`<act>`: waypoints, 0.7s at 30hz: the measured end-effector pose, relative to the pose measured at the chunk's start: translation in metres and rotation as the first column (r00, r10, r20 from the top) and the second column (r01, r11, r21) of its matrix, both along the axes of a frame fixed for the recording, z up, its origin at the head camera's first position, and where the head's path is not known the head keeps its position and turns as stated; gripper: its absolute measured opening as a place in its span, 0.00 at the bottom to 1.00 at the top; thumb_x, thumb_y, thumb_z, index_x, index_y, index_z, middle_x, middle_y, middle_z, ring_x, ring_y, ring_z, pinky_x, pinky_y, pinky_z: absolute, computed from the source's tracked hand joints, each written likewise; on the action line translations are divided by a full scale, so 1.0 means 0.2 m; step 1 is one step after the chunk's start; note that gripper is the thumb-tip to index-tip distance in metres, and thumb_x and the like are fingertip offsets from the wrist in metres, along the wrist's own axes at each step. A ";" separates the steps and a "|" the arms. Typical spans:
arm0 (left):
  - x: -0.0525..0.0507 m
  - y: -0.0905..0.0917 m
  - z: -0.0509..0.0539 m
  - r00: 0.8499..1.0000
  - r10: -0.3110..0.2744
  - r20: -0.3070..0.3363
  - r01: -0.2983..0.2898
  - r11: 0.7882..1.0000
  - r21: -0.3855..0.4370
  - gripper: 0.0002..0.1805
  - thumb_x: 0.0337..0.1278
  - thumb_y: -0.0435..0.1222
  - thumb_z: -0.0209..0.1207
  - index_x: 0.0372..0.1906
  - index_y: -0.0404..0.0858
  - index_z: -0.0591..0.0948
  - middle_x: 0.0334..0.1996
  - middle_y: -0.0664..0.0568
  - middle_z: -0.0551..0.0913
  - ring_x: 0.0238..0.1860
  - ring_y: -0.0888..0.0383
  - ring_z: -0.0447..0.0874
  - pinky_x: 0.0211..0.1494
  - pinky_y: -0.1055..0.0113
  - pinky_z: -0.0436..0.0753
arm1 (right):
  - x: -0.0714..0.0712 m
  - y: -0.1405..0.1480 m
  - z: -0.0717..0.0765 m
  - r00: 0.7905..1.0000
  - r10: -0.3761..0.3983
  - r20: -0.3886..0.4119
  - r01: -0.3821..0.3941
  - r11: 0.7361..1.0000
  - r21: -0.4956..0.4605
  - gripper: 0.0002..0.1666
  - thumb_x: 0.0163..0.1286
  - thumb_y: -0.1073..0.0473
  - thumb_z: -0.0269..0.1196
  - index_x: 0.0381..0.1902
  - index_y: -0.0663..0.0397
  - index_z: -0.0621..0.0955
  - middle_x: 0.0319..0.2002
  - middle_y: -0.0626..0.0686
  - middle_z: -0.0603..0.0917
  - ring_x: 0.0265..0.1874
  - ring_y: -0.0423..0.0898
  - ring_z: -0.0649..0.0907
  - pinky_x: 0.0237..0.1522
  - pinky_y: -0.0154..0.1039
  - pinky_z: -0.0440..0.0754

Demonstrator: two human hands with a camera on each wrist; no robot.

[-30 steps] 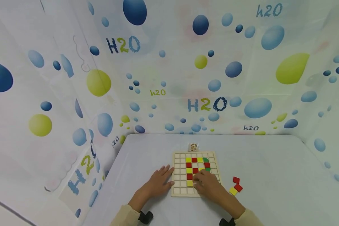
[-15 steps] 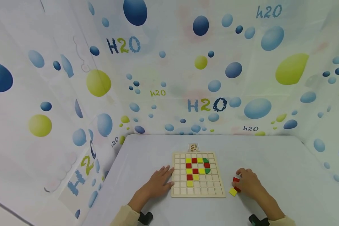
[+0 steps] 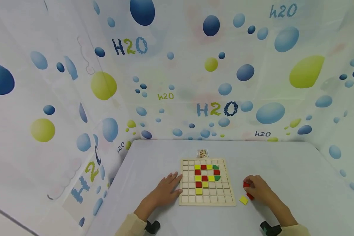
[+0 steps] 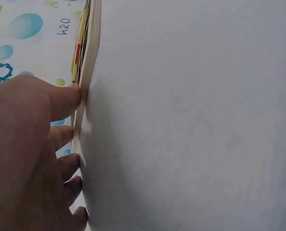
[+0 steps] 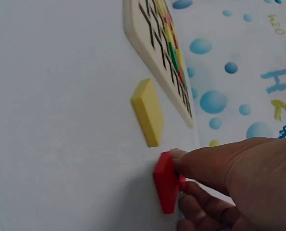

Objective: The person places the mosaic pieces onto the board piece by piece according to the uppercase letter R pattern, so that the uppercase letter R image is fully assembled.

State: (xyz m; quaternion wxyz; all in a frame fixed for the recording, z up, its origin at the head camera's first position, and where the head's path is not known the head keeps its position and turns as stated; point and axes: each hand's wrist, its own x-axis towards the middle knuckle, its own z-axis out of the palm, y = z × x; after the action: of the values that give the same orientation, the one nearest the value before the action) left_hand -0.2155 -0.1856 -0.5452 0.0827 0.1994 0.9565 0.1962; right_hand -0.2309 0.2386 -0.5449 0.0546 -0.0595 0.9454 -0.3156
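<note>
A wooden grid board (image 3: pixel 187 199) lies on the table, with red, yellow and green tiles (image 3: pixel 204 178) set in some of its cells. My left hand (image 3: pixel 166 189) rests at the board's left edge, fingers spread and touching it; the left wrist view shows the thumb (image 4: pixel 63 101) against the rim. Right of the board, my right hand (image 3: pixel 259 189) pinches a red tile (image 3: pixel 246 185) between thumb and fingers. Close under that hand lies a second red tile (image 5: pixel 166 185), partly hidden in the head view. Beside it, a yellow tile (image 3: pixel 243 200) lies flat on the table.
A small patterned card (image 3: pixel 202 153) lies behind the board's far edge. The white table (image 3: pixel 283 164) meets a backdrop (image 3: pixel 177 72) printed with blue and green drops. A black wrist strap (image 3: pixel 269 228) shows on the right arm.
My right hand has left the board for the loose tiles at right and now grips a red one. A yellow tile it covered shows in the board. The left hand stays put.
</note>
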 end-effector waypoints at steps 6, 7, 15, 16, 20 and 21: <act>0.00 0.00 0.00 1.000 0.008 -0.003 -0.008 1.000 -0.008 0.38 0.79 0.52 0.55 0.84 0.44 0.61 0.84 0.43 0.59 0.84 0.39 0.54 0.82 0.35 0.57 | 0.00 -0.04 -0.04 0.999 0.012 -0.049 -0.012 1.000 0.007 0.15 0.69 0.66 0.71 0.52 0.62 0.83 0.44 0.56 0.80 0.42 0.50 0.78 0.46 0.47 0.83; 0.00 0.01 0.00 1.000 0.009 -0.002 -0.009 1.000 -0.010 0.38 0.79 0.52 0.55 0.84 0.44 0.61 0.84 0.43 0.59 0.84 0.40 0.54 0.82 0.35 0.57 | 0.01 -0.05 -0.04 0.998 0.015 -0.059 -0.015 1.000 0.011 0.15 0.69 0.67 0.71 0.51 0.61 0.84 0.44 0.56 0.81 0.43 0.49 0.78 0.46 0.47 0.82; -0.01 0.01 0.00 1.000 0.009 0.012 -0.009 1.000 -0.018 0.38 0.79 0.53 0.54 0.84 0.44 0.60 0.84 0.43 0.58 0.84 0.40 0.54 0.82 0.35 0.57 | 0.03 -0.14 -0.02 0.996 0.021 -0.092 -0.017 0.999 0.046 0.14 0.69 0.64 0.72 0.50 0.57 0.84 0.43 0.53 0.80 0.44 0.48 0.78 0.50 0.49 0.82; -0.01 0.01 0.00 1.000 0.008 0.013 -0.008 1.000 -0.020 0.38 0.79 0.53 0.53 0.84 0.44 0.60 0.84 0.43 0.58 0.84 0.40 0.54 0.82 0.35 0.57 | 0.03 -0.16 -0.01 0.995 0.024 -0.098 -0.019 0.999 0.051 0.14 0.69 0.63 0.72 0.51 0.56 0.83 0.43 0.53 0.80 0.45 0.48 0.78 0.50 0.49 0.83; -0.01 0.01 0.01 1.000 0.006 0.016 -0.006 1.000 -0.021 0.38 0.79 0.53 0.54 0.84 0.44 0.60 0.84 0.43 0.58 0.84 0.39 0.54 0.82 0.35 0.58 | 0.05 -0.26 0.04 0.991 0.055 -0.121 -0.050 0.998 0.043 0.15 0.69 0.62 0.73 0.51 0.53 0.83 0.44 0.52 0.80 0.46 0.48 0.79 0.51 0.49 0.83; -0.01 0.01 0.01 1.000 0.007 0.018 -0.006 1.000 -0.024 0.38 0.79 0.53 0.53 0.84 0.44 0.60 0.84 0.43 0.58 0.84 0.40 0.54 0.82 0.35 0.57 | 0.06 -0.29 0.04 0.991 0.062 -0.119 -0.058 0.998 0.035 0.15 0.69 0.61 0.73 0.51 0.52 0.83 0.44 0.51 0.80 0.46 0.48 0.79 0.51 0.49 0.83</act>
State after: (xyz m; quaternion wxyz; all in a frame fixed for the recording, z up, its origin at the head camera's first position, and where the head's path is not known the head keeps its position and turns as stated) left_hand -0.2167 -0.1841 -0.5441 0.0929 0.1934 0.9587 0.1868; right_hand -0.2194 0.1801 -0.5361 0.0079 -0.1058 0.9497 -0.2945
